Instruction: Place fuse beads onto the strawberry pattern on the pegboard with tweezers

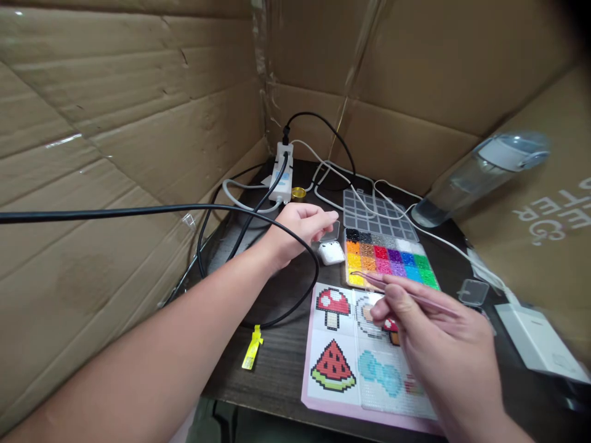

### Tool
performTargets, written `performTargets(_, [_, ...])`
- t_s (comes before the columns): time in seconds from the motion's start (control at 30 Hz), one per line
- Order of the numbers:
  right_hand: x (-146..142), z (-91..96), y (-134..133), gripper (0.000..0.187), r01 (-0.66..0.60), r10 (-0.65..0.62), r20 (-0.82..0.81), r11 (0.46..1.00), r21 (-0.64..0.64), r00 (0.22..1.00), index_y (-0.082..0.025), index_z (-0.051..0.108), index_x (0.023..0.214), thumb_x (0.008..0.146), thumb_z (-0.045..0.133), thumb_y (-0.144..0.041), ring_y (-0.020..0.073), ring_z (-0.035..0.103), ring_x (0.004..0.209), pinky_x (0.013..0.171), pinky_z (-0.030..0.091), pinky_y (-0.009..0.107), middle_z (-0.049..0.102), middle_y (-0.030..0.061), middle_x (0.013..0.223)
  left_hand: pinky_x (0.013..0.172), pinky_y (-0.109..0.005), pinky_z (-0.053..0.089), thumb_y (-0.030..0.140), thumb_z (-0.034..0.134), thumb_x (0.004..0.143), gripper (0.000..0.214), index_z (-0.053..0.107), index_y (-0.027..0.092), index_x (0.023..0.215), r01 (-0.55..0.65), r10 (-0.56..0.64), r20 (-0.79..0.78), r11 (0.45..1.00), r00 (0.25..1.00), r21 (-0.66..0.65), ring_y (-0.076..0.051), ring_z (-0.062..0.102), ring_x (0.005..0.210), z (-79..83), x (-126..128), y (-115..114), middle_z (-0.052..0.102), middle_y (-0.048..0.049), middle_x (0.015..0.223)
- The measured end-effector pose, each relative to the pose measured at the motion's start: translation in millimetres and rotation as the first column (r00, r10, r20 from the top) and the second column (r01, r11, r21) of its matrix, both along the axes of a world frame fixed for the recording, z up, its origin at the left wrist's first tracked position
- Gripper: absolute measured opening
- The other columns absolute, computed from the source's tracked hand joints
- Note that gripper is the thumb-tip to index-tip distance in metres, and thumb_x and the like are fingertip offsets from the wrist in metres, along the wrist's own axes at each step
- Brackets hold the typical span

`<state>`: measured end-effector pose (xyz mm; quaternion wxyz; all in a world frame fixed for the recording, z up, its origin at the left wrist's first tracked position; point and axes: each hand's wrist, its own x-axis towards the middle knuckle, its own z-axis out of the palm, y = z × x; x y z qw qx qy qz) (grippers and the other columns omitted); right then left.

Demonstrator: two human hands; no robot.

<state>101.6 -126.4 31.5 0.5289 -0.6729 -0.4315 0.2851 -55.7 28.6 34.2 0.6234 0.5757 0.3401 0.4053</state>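
My left hand (pixel 302 229) is closed in a pinch above a small box with white contents (pixel 331 253), its clear lid standing up behind the fingers. Whatever lies between those fingertips is too small to make out. In my right hand (pixel 438 344) I grip pink tweezers (pixel 418 295), their tips over the yellow beads at the near left corner of a divided bead box (pixel 388 258). Below lies a pattern sheet (pixel 333 369) with a mushroom and a watermelon. A clear pegboard (pixel 369 403) covers its right part, bearing a light blue bead shape (pixel 381 373); my right hand hides some of it.
A black cable (pixel 318 264) loops over my left forearm. A power strip (pixel 281 175) and a gold tin (pixel 298 194) stand at the back. To the right are a tilted water bottle (pixel 480 175) and a white box-shaped device (pixel 535 341). Cardboard walls (pixel 138 123) enclose the table.
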Motion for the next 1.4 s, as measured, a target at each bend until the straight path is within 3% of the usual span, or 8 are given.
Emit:
performTargets(0.07, [9.0,1.9,7.6,0.031,0.045,-0.044,-0.016,0.999,0.028,0.999,-0.018,0.078,0.103,0.082,0.073,-0.040,0.0163,0.067,0.054,0.044,0.054,0.025,0.072,0.0057,0.067,0.045,-0.023,0.020,0.040,0.068,0.074,0.032,0.057,0.016,0.055,-0.004,0.004,-0.008,1.000,1.000,-0.008,-0.005,0.032,0.044,0.6,-0.3,0.0,0.042,0.0059,0.047])
performTargets(0.2, [22.9,4.4,29.9,0.031,0.081,-0.074,-0.064,0.989,0.124,0.995,-0.017,0.077,0.101,0.080,0.076,-0.040,0.0159,0.067,0.056,0.056,0.060,0.031,0.072,0.0047,0.066,0.045,-0.023,0.020,0.040,0.068,0.074,0.031,0.058,0.016,0.057,-0.015,0.015,-0.023,1.000,1.000,-0.022,-0.005,0.031,0.044,1.9,-1.2,0.4,0.042,0.0062,0.047])
performTargets(0.37, [35.1,1.2,52.2,0.029,0.152,-0.140,-0.069,0.968,0.202,0.988,-0.016,0.077,0.093,0.077,0.079,-0.040,0.0147,0.067,0.055,0.057,0.060,0.030,0.073,0.0053,0.067,0.044,-0.023,0.019,0.040,0.068,0.073,0.031,0.058,0.016,0.056,-0.019,0.018,-0.019,0.999,1.000,-0.031,-0.005,0.031,0.043,1.7,-1.4,1.1,0.042,0.0059,0.047])
performTargets(0.67, [53.4,-5.5,70.9,0.027,0.181,-0.162,-0.123,0.970,0.164,0.979,-0.015,0.077,0.087,0.074,0.081,-0.038,0.0120,0.067,0.051,0.054,0.059,0.024,0.073,0.0038,0.063,0.044,-0.022,0.019,0.037,0.066,0.075,0.030,0.057,0.016,0.056,-0.030,0.030,-0.034,1.000,0.999,-0.003,-0.005,0.032,0.043,-5.0,-1.0,7.3,0.043,0.0050,0.048])
performTargets(0.93, [55.8,-10.0,96.8,0.031,0.061,-0.048,-0.105,0.991,0.116,0.993,-0.013,0.076,0.088,0.073,0.081,-0.040,0.0133,0.067,0.050,0.048,0.057,0.023,0.072,0.0046,0.060,0.043,-0.024,0.013,0.031,0.060,0.075,0.040,0.034,0.021,0.047,-0.070,0.070,-0.011,0.996,0.998,-0.046,-0.004,0.021,0.041,-3.5,-0.6,6.9,0.028,0.0072,0.046])
performTargets(1.2, [52.6,-24.8,114.9,0.034,-0.031,0.045,-0.208,0.997,0.070,0.977,-0.010,0.075,0.086,0.069,0.084,-0.039,0.0115,0.065,0.050,0.048,0.057,0.022,0.076,0.0102,0.072,0.044,-0.025,0.013,0.031,0.059,0.075,0.042,0.030,0.021,0.046,-0.082,0.081,-0.041,0.996,0.996,-0.031,-0.004,0.019,0.041,-4.2,-2.0,6.6,0.025,0.0077,0.045])
performTargets(1.4, [50.9,-22.8,114.1,0.032,-0.091,0.095,-0.169,0.995,0.032,0.981,-0.011,0.076,0.088,0.073,0.080,-0.039,0.0106,0.064,0.051,0.051,0.057,0.022,0.076,0.0104,0.074,0.044,-0.025,0.011,0.033,0.062,0.074,0.044,0.031,0.021,0.045,-0.061,0.060,-0.029,0.998,0.998,-0.019,-0.003,0.019,0.040,-3.5,-2.2,5.7,0.025,0.0082,0.043])
